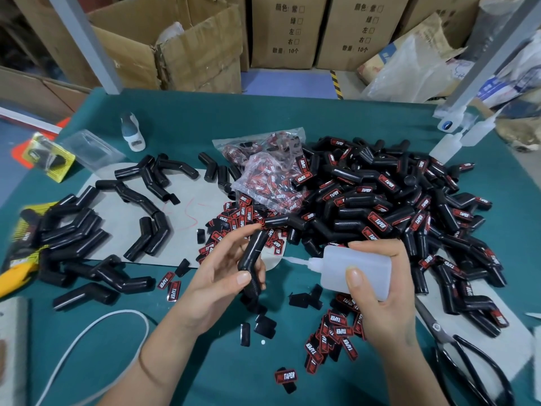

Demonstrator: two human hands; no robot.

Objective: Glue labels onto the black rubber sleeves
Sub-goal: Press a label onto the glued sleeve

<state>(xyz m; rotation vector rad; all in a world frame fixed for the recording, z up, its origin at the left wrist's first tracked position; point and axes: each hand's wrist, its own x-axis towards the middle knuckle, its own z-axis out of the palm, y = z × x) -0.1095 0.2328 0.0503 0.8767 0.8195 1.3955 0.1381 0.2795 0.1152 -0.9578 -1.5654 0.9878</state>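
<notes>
We look down at a desk [181, 118] covered in teal cloth. Nearest us, loose red-and-black labels [333, 335] lie scattered on the cloth, a white cord [87, 332] loops at the lower left, and black-handled scissors [468, 361] rest at the lower right.

Just above these we see both hands. The left hand [225, 276] holds a bent black rubber sleeve [253, 259], thumb pressed on its lower part and fingers curled behind it. The right hand [380, 288] grips a translucent white glue bottle [357, 271], lying sideways, its thin nozzle pointing left toward the sleeve; we cannot tell whether the tip touches it.

Beyond the hands, a grey mat [123, 218] carries plain black sleeves [140, 194] at the left, with a yellow knife [14, 276] at the left edge. To the right rises a big heap of labelled sleeves [395, 206], each showing a red-and-white label. Between the two groups, clear plastic bags of labels [269, 171] sit on the pile's edge.

Farther back, a small white bottle [133, 131] stands at the left, near clear blister packaging [87, 153]. More glue bottles [459, 136] lie at the far right corner.

Behind the desk, brown cardboard boxes [281, 30] with printed Chinese characters are stacked on the floor, beside crumpled plastic sheeting [409, 68] and grey metal posts [85, 42].
</notes>
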